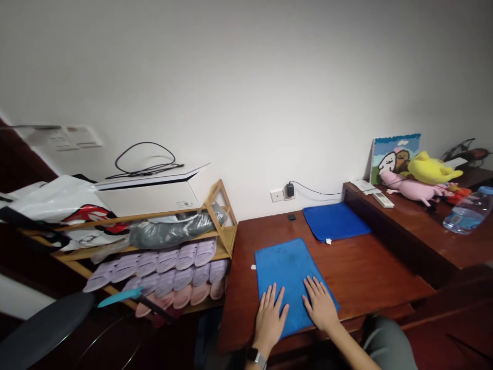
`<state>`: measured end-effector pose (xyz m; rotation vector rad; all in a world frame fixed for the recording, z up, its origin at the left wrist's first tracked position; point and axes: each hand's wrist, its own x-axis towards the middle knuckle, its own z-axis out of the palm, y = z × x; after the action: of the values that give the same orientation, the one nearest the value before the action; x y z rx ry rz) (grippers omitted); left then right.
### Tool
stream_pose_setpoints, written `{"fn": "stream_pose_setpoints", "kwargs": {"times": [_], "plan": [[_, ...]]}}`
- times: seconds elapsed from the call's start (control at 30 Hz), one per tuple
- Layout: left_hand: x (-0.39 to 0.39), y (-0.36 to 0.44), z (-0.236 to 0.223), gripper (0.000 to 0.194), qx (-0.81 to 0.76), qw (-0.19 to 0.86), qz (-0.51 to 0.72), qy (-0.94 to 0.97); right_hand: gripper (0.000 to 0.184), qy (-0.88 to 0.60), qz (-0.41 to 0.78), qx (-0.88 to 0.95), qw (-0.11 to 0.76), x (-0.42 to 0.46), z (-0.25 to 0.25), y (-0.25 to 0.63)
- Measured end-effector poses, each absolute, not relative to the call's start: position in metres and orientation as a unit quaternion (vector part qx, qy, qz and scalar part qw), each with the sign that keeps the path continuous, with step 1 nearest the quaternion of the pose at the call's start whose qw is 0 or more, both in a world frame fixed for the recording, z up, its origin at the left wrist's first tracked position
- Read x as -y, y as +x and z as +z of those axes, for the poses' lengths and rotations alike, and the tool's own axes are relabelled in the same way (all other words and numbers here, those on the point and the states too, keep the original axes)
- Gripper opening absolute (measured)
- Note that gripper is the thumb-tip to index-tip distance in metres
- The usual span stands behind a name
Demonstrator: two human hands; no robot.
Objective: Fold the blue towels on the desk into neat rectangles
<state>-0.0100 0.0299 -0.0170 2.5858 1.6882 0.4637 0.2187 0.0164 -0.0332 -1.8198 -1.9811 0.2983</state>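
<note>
A flat piece of light blue cloth (287, 267) with a small white tag lies on the brown wooden desk (358, 272). My left hand (270, 317) rests flat on its lower left part, fingers spread, with a watch on the wrist. On the cloth's right side lies my right hand (320, 304), palm down and fingers stretched. Neither hand grips anything. Farther back, near the wall, is a darker blue folded cloth (337, 221), also with a white tag, apart from both hands.
Left of the desk stands a wooden rack (227, 231) with several slippers (168, 261) and a white box (150, 198) on top. The raised surface at right holds plush toys (431, 168), a remote (383, 200) and a water bottle (468, 213). A charger (290, 190) is plugged into the wall.
</note>
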Motion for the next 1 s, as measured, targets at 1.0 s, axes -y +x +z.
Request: {"fn": "stream_pose_setpoints", "kwargs": {"times": [1.0], "plan": [[-0.018, 0.029, -0.043, 0.058, -0.650, -0.054, 0.120, 0.748, 0.070, -0.591, 0.143, 0.788, 0.101, -0.079, -0.001, 0.272]]}}
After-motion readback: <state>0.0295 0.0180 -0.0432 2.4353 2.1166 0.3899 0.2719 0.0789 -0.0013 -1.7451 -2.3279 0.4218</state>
